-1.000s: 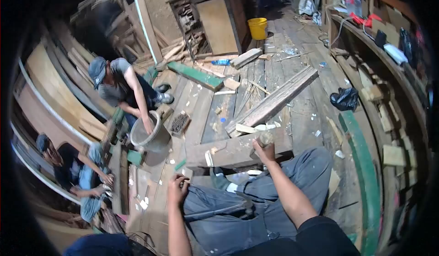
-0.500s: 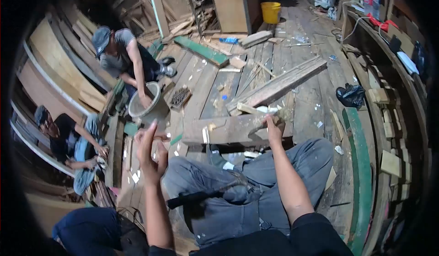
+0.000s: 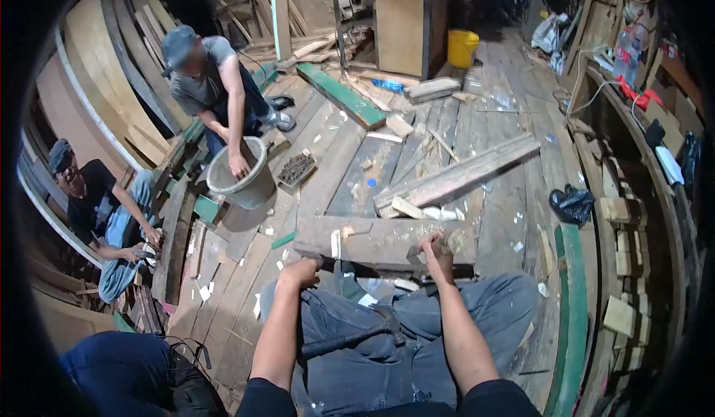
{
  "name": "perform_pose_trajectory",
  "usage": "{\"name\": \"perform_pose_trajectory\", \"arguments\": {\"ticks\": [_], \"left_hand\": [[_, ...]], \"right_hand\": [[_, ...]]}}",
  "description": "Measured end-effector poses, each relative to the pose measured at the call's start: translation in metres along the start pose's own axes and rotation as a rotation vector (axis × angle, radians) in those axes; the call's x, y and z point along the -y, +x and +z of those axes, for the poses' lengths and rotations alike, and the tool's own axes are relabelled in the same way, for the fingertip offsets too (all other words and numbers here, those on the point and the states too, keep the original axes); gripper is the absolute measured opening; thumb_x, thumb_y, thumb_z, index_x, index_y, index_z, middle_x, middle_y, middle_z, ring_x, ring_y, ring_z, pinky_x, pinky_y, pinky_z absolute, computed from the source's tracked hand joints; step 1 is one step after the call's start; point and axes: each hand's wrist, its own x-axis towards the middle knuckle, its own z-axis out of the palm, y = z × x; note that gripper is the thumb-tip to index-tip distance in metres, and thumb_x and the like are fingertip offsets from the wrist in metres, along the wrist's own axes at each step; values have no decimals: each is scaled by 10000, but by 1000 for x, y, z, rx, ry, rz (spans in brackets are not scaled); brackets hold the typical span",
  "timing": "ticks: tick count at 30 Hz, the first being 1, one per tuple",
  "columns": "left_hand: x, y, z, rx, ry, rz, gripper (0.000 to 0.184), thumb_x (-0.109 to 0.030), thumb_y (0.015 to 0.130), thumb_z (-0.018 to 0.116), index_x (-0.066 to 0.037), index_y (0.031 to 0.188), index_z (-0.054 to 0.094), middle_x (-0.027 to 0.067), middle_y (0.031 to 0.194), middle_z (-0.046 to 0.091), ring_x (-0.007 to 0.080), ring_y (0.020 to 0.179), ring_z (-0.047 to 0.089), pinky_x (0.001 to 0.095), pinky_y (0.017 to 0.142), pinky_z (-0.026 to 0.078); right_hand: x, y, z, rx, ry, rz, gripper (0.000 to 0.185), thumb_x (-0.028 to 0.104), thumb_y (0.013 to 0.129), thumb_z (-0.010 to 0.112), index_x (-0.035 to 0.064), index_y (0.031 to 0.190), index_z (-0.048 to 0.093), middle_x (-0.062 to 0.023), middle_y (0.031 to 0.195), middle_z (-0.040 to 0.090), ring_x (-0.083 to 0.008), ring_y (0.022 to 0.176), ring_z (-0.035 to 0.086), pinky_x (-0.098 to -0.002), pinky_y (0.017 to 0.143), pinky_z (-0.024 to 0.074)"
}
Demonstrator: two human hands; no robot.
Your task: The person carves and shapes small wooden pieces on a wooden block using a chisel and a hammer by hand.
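A thick wooden beam (image 3: 372,240) lies crosswise in front of my knees, with wood dust and a light chip on top. My left hand (image 3: 300,273) is closed at its left front edge, the fingertips partly hidden. Near the beam's right end, my right hand (image 3: 436,257) is closed with the thumb uppermost; what lies inside its fingers is unclear. A hammer (image 3: 339,344) with a dark handle rests across my lap. Behind the beam, a long grooved timber (image 3: 465,171) lies slantwise, with a small pale wood block (image 3: 407,208) near its lower end.
At left, one person reaches into a grey bucket (image 3: 246,193), beside a tray of nails (image 3: 296,170). Another person sits farther left, hands low. Green planks (image 3: 342,93), a black plastic bag (image 3: 572,205) and a yellow bucket (image 3: 462,48) stand or lie around. Scraps litter the floor.
My left hand has come down from its raised, spread-fingered position to the beam's left edge. My right hand stays at the right end. The view has shifted, uncovering the hammer head on my lap.
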Motion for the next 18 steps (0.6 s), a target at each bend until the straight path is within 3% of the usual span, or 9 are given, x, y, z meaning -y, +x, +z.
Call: {"name": "perform_pose_trajectory", "arguments": {"ticks": [1,2,3,4,6,9,11,13,18], "left_hand": [[-32,-5,-31,185,19,-170,391,-144,777,642,-139,1168,647,189,1049,674,356,976,646,441,850,511],[-19,12,-28,87,-47,-116,368,-151,782,643,-122,1148,650,191,1041,675,352,958,652,441,821,518],[-5,17,-10,12,-131,-76,346,-157,787,643,-105,1128,653,193,1032,675,348,940,658,442,792,525],[-5,15,-10,-59,-245,-43,347,-185,789,644,-97,1125,647,197,985,680,350,909,665,442,777,526],[3,21,9,126,-46,-155,325,-212,799,638,-124,1111,666,178,1005,685,333,932,666,430,780,533],[19,22,21,200,-90,-148,290,-202,774,666,-206,1058,725,122,1113,680,312,1065,629,420,915,495],[4,19,-2,273,-80,-133,364,-196,777,684,-212,1140,693,110,1132,677,306,1075,625,398,938,488],[11,32,5,250,-158,-48,351,-202,785,683,-196,1136,693,113,1122,682,313,1039,641,396,909,498],[20,44,20,302,-170,-45,327,-173,789,659,-163,1114,688,128,1076,694,303,981,666,387,845,521]], "right_hand": [[11,-2,4,13,-38,41,125,109,971,517,60,860,485,-36,779,598,-120,782,580,-284,761,465],[6,-1,4,15,-41,-16,131,118,967,526,54,858,490,-41,787,602,-126,793,578,-284,769,463],[44,-3,12,-30,-264,227,132,120,974,507,52,861,497,-47,809,613,-138,811,579,-281,779,462],[27,-15,8,-27,-176,122,134,128,979,500,50,871,508,-48,826,618,-144,825,584,-285,789,462],[11,-14,7,-9,-103,-83,157,158,998,487,45,896,522,-50,858,624,-152,858,594,-293,820,459],[-18,-12,-3,-44,-146,29,161,217,1029,449,67,992,495,-46,974,609,-146,938,581,-285,856,449],[-5,-9,2,-46,116,-37,60,115,984,475,58,1000,485,-78,969,612,-171,935,579,-312,891,443],[-5,-4,6,-47,-58,-67,78,13,913,478,51,978,497,-92,951,616,-181,920,585,-320,884,452],[-31,-5,7,-145,45,-90,62,14,916,492,49,962,514,-65,906,616,-156,893,586,-292,839,465]]}}
